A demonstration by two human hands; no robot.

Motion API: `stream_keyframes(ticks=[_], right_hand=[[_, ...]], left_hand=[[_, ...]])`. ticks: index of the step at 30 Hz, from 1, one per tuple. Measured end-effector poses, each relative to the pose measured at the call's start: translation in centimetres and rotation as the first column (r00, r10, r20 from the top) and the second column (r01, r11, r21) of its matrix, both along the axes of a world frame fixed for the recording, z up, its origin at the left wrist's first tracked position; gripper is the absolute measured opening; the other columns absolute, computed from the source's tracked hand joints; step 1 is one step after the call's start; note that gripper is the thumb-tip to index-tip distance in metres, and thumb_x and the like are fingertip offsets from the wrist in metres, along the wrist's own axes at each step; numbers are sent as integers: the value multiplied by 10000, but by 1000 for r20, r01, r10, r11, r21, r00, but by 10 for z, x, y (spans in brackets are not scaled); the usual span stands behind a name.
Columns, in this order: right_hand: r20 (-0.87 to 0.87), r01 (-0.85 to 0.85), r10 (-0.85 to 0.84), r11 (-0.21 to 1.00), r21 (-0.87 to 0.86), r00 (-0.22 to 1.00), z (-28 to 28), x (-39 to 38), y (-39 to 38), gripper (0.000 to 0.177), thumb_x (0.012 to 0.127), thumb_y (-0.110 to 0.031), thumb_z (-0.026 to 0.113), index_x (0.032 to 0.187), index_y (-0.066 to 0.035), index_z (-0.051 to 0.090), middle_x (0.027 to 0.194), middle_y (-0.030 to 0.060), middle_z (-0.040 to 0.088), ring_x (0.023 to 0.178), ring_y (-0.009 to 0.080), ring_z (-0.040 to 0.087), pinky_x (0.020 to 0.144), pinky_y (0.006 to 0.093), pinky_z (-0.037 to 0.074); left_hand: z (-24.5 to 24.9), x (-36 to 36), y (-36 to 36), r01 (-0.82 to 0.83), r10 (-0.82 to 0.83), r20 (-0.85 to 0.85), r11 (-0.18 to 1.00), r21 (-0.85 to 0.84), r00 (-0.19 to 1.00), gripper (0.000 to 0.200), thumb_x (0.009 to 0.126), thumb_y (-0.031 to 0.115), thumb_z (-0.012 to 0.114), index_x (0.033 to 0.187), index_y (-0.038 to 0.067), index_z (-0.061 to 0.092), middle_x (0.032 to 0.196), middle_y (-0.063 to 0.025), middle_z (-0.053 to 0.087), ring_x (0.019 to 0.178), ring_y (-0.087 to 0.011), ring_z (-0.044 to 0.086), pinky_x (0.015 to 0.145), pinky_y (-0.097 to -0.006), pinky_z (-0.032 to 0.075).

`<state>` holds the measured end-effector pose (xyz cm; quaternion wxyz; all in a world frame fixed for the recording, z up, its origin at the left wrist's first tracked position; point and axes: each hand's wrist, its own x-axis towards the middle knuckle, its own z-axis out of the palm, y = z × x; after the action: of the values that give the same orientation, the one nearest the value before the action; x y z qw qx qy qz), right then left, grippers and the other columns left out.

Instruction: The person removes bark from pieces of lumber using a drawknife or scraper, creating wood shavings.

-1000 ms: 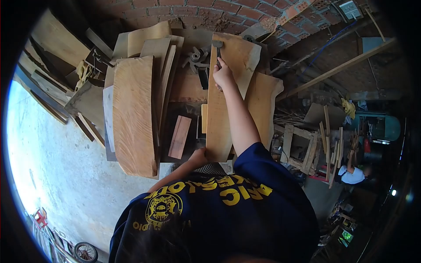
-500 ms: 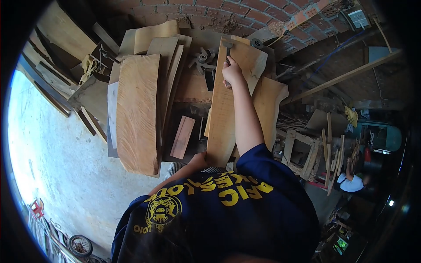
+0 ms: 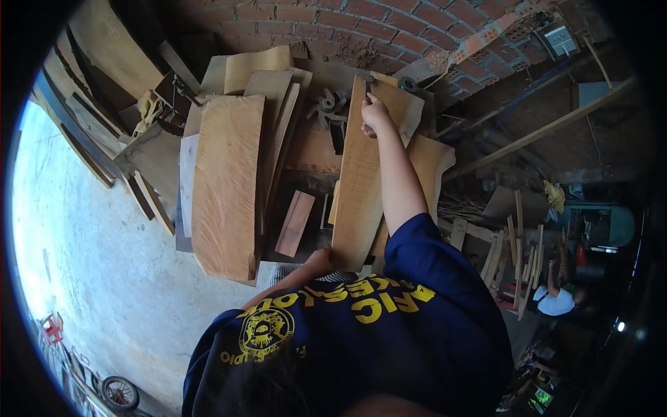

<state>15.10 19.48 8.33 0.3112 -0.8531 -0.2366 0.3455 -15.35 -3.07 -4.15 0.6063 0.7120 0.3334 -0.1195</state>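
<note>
My right hand (image 3: 375, 115) is closed around the handle of a dark hammer-like tool (image 3: 366, 82), over the far end of a long wooden board (image 3: 358, 187). At the near left corner of that board, my left hand (image 3: 320, 262) is closed on its edge, its fingertips partly hidden. A second board (image 3: 432, 156) with a wavy edge lies to the right, partly under the first. A short reddish wood block (image 3: 294, 224) rests left of the long board. Beyond it is a metal part with spread arms (image 3: 325, 108).
A wide pale slab (image 3: 226, 187) lies on stacked boards at left. A brick wall (image 3: 333, 28) runs behind. Loose wood strips (image 3: 517, 254) stand at right, near a person in a white top (image 3: 556, 302). A wheel (image 3: 119, 393) is at lower left.
The view has shifted, so the boards appear slightly lower and farther right. My right hand with the tool stays at the board's far end, and my left hand stays at its near corner.
</note>
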Motion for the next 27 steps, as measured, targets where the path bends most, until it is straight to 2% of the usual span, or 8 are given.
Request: stream_keyframes(ticks=[6, 10, 13, 16, 23, 25, 26, 27], right_hand=[[-56, 64, -67, 997, -45, 996, 7, -50, -68, 472, 977, -253, 424, 1441, -262, 340, 754, 103, 605, 415, 177, 518, 377, 331, 437], [-11, 97, -98, 994, -58, 995, 8, -71, -101, 470, 976, -253, 427, 1438, -287, 342, 666, 66, 562, 393, 173, 500, 354, 329, 419], [-42, 102, -105, 992, -71, 994, 9, -60, -97, 478, 973, -241, 436, 1441, -259, 342, 679, 66, 584, 396, 174, 509, 362, 332, 428], [-77, 71, -66, 996, 57, 995, 6, -25, -67, 480, 970, -218, 447, 1440, -191, 351, 663, 74, 568, 400, 175, 511, 382, 344, 443], [-21, 100, -100, 995, -3, 995, 5, 8, -26, 476, 981, -253, 410, 1450, -252, 326, 729, 92, 609, 435, 167, 528, 371, 329, 427], [-31, 126, -126, 992, 0, 992, 3, -11, -43, 475, 984, -271, 400, 1451, -283, 316, 736, 89, 612, 450, 166, 536, 366, 321, 419], [-68, 147, -148, 989, -11, 987, 3, -21, -57, 474, 982, -268, 402, 1449, -285, 318, 733, 86, 611, 437, 170, 530, 362, 325, 418], [-62, 112, -113, 994, -4, 992, -4, -29, -73, 486, 992, -285, 389, 1465, -299, 278, 701, 82, 601, 452, 170, 527, 365, 322, 400]], left_hand=[[-13, -3, 4, 2, 14, 112, 990, -144, 994, 562, 729, 298, 732, 1120, -71, 567, 1075, -254, 639, 1036, -356, 618, 888, -396, 487], [-21, 0, 2, -21, 57, 115, 957, -289, 992, 524, 761, 274, 713, 1137, -58, 562, 1082, -230, 644, 1033, -326, 625, 896, -378, 481], [-16, -1, 2, 70, -26, 162, 961, -266, 986, 499, 781, 264, 704, 1141, -52, 563, 1090, -221, 643, 1045, -312, 622, 905, -377, 475], [-4, 1, 7, 76, -48, 108, 960, -270, 993, 506, 786, 281, 704, 1140, -51, 563, 1096, -221, 640, 1052, -314, 618, 911, -378, 471], [-6, 3, 5, 72, -69, 22, 979, -191, 997, 508, 788, 264, 715, 1145, -63, 560, 1084, -212, 647, 1030, -281, 628, 901, -363, 477], [-6, 3, 11, 63, 6, 189, 932, -357, 982, 509, 775, 229, 736, 1148, -69, 559, 1067, -184, 655, 1005, -234, 630, 884, -351, 485], [-6, 5, 13, 72, -3, 191, 933, -353, 981, 509, 775, 229, 736, 1148, -69, 559, 1067, -184, 655, 1005, -234, 630, 884, -351, 485], [-6, 8, 14, 19, 70, 172, 882, -470, 983, 502, 770, 212, 741, 1146, -68, 561, 1058, -170, 657, 993, -216, 628, 875, -347, 490]])
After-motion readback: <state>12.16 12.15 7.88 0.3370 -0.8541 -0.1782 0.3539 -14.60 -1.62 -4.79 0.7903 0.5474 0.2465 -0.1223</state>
